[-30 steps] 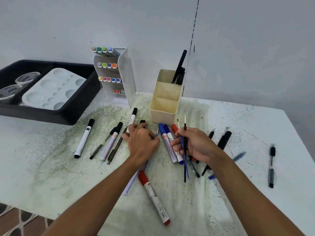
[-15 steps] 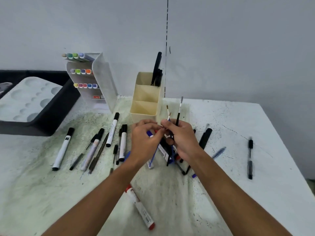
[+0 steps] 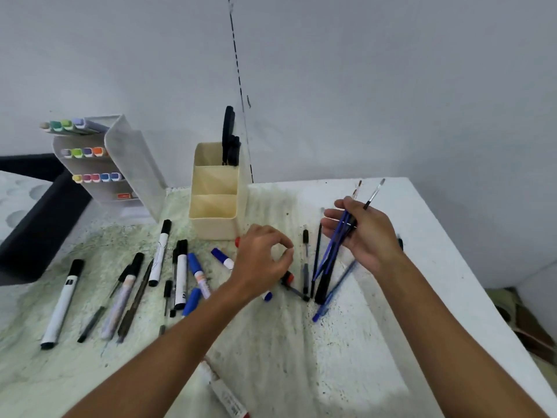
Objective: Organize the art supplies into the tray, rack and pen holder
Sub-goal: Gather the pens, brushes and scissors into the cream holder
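- Since half a second ago the hands have parted: the right hand has lifted to the right with a bundle of thin paintbrushes, fingers curled round their blue and black handles, bristle tips pointing up and away.
- Left hand hovers over the scattered pens, thumb and forefinger curled into a ring; whether it pinches anything I cannot tell.
- Cream plastic pen holder, stepped in three compartments, stands just beyond the left hand; black items stand upright in its far compartment.
- White marker rack, far left, holds rows of colour-capped markers.
- Black tray sits at the left edge.
- Whiteboard markers and pens lie loose on the stained white table.
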Available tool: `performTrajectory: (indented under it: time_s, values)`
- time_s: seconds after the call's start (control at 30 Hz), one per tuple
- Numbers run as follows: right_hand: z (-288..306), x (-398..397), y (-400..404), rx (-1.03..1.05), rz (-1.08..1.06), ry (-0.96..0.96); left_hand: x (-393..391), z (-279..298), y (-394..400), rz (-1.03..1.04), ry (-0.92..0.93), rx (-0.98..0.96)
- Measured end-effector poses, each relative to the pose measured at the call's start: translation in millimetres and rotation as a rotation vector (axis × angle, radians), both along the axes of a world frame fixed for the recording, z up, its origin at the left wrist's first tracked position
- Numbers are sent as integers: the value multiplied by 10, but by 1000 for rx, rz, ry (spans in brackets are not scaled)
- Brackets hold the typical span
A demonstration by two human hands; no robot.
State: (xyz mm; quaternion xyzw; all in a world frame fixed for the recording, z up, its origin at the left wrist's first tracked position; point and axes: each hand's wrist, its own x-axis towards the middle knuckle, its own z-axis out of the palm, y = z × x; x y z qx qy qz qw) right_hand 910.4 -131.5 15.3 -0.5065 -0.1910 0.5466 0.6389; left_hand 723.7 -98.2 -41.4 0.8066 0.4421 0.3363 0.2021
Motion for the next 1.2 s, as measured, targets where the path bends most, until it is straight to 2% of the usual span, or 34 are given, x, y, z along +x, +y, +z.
performTrajectory:
  time_s: [0.13, 0.27, 0.37, 0.5, 0.6, 0.7, 0.8, 0.97, 1.03, 1.13, 1.2]
  values:
    - [-37, 264, -68, -33, -61, 15, 415, 78, 157, -46, 147, -34]
    - [-87, 393, -167, -63, -85, 7, 729, 70, 251, 72, 459, -57]
    - [-125, 444, -218, -79, -96, 10, 808, -11, 247, 153, 511, -46]
    - [-152, 440, -211, -121, -76, 28, 856, -63, 190, 204, 332, -86]
    - [-129, 427, -145, -145, -69, 7, 893, 30, 165, 224, 65, -149]
    - [-84, 397, -53, -130, -77, -11, 902, 251, 127, 136, -208, -274]
    - [-21, 293, 27, -68, -51, -6, 884, 437, 81, 31, -210, -315]
    - [68, 82, 89, 44, -38, 54, 741, 600, 136, 20, -110, -267]
    - [123, -25, 104, 80, -47, 24, 658, 629, 162, 17, -83, -252]
    - [257, -166, 139, 152, -108, -19, 536, 629, 145, 71, -259, -240]
    - [377, -220, 166, 233, -153, 17, 424, 662, 97, 125, -474, -389]
